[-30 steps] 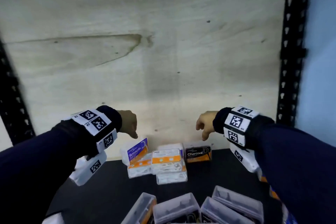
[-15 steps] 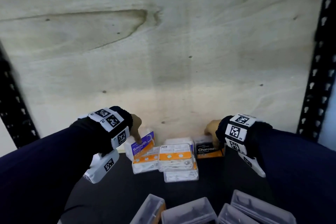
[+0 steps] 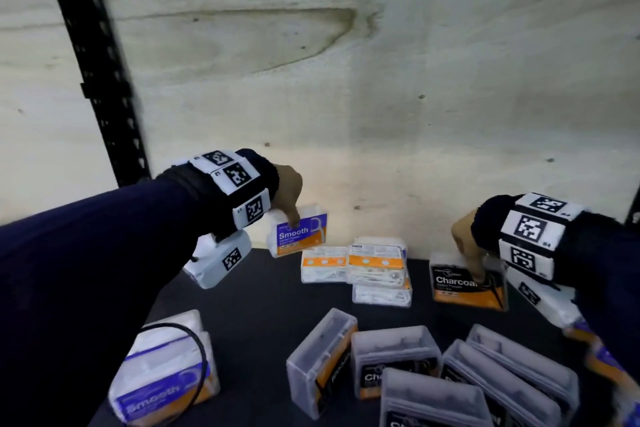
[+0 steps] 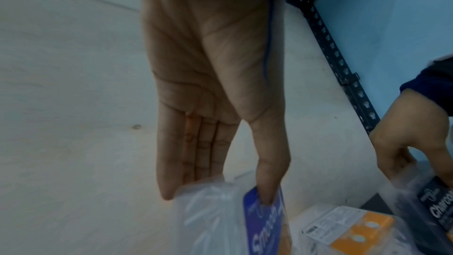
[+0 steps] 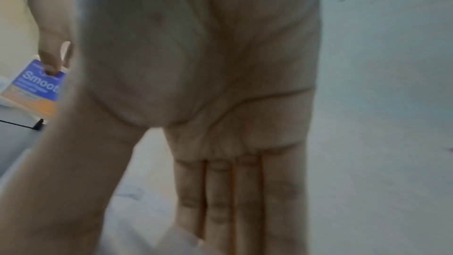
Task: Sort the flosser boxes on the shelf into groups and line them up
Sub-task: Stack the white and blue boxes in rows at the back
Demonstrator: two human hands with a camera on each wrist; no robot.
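Note:
At the back of the black shelf a clear box with a blue "Smooth" label stands tilted. My left hand pinches it from above. In the left wrist view the thumb presses on the Smooth box's blue label and the fingers sit behind it. To the right, my right hand grips a black "Charcoal" box, thumb on its front. That box and right hand also show in the left wrist view. The right wrist view is mostly my blurred palm.
Three orange-and-white boxes lie flat between the two hands. Several clear Charcoal boxes crowd the front, and another Smooth box stands front left. A plywood back wall and a black upright post bound the shelf.
Both hands came down from mid-air onto the boxes; the left took hold of the Smooth box, the right the Charcoal box. The Charcoal box now sits apart from the orange-and-white ones.

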